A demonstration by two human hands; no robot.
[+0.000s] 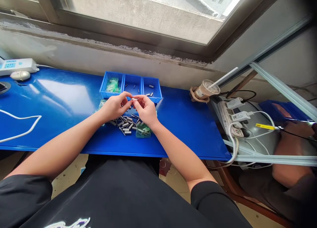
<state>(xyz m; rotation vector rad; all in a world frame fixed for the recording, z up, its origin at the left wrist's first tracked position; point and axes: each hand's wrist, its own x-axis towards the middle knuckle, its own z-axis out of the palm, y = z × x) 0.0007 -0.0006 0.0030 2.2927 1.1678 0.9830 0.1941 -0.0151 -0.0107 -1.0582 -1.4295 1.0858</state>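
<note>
My left hand and my right hand meet above the blue table, fingertips pinched together on a small silver metal part held between them. Just below the hands lies a heap of several small metal parts with a few small green plastic bags. Behind the hands stands a blue three-compartment tray; its left compartment holds green bags, the other two hold a few small metal pieces.
A white cable loops over the table's left side, with a white device and a mouse at the back left. A plastic cup with a straw and a power strip with chargers sit right. Another person's arm shows at far right.
</note>
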